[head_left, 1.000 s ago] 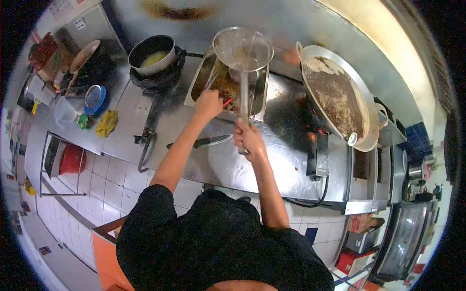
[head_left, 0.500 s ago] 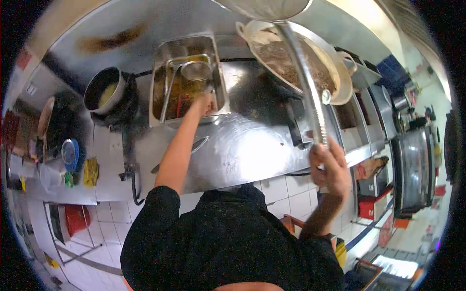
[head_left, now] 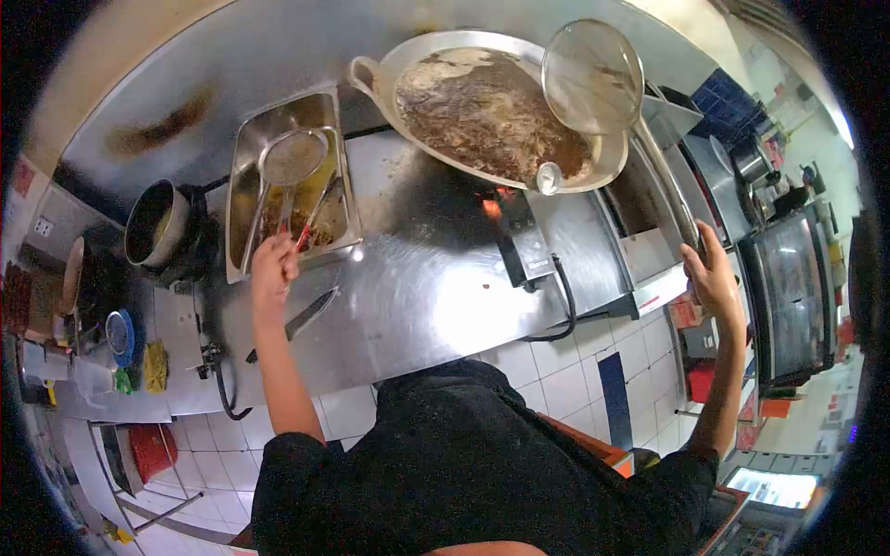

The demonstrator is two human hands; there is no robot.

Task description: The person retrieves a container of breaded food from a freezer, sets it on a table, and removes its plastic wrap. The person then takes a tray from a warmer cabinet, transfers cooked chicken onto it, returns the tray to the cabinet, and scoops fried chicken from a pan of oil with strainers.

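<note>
My left hand (head_left: 276,264) is closed at the near edge of a deep steel pan (head_left: 235,185), round the handle of a small round mesh strainer (head_left: 295,159). A red-handled utensil (head_left: 315,211) rests beside it, over yellowish oil with dark bits. My right hand (head_left: 712,273) is wrapped round the long metal handle of a large round mesh skimmer (head_left: 593,79). That skimmer hangs tilted above the right side of a big wok (head_left: 366,74), which is full of bubbling brown oil. A round dial thermometer (head_left: 549,178) sits at the wok's near rim.
A knife (head_left: 311,313) lies on the steel counter (head_left: 408,306) near my left forearm. A dark pot (head_left: 159,222) stands on the left. Flame shows below the wok near a burner control box (head_left: 526,250) with a hose. A glass-fronted cabinet (head_left: 788,296) stands at far right.
My view has shifted, showing more of the wok. The large skimmer has swung right with my right hand. My left hand has drawn back to the pan's near edge and grips the small strainer.
</note>
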